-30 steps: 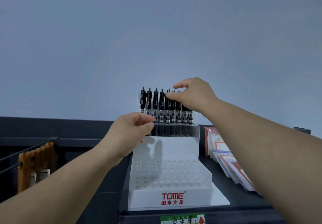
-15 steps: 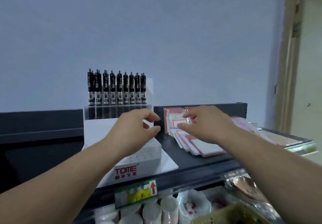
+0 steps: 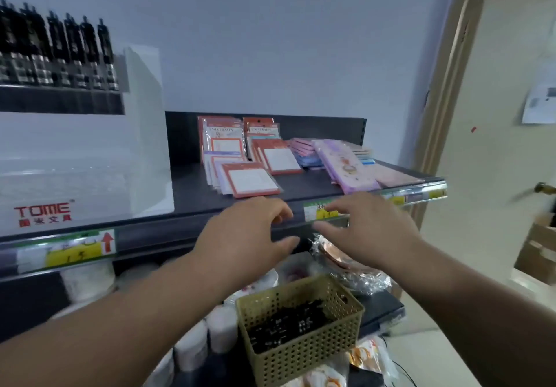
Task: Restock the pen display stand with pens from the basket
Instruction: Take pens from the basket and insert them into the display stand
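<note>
Pale wall backs a dark shelf (image 3: 192, 194), where the white pen display stand (image 3: 84, 158) sits at far left, black pens (image 3: 60, 52) upright in its top row. Notepad packs (image 3: 249, 176) lie to its right. Lower down, the olive basket (image 3: 301, 353) holds more dark pens (image 3: 285, 323). My left hand (image 3: 243, 236) and right hand (image 3: 367, 230) hover above the basket, fingers loosely apart, holding nothing.

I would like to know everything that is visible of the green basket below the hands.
The basket is rectangular, of olive-green plastic as it looks, and its walls are pierced with rows of small round holes. It stands upright with an open top, one corner toward the camera, seemingly on the lower shelf. Black pens lie heaped inside, below the rim. The left hand and the right hand are above it, and neither touches it.
</note>
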